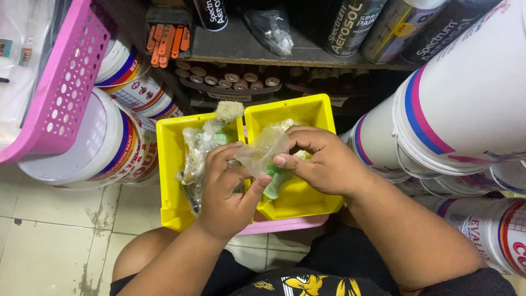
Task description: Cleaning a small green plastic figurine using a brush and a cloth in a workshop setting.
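Bag: small clear crumpled plastic bag (263, 149), above the yellow plastic bins (296, 203), contents hard to make out.
Left hand (222, 192): fingers pinch the bag's lower edge.
Right hand (323, 161): fingers curled on its top.
Left bin: more bags, partly hidden.
Around: white paint buckets (460, 93), cut off.

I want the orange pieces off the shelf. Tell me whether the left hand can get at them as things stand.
Probably not yet: the left hand is pinching a clear plastic bag together with the right hand. The orange pieces lie uncovered on the shelf, up beyond the yellow bins.
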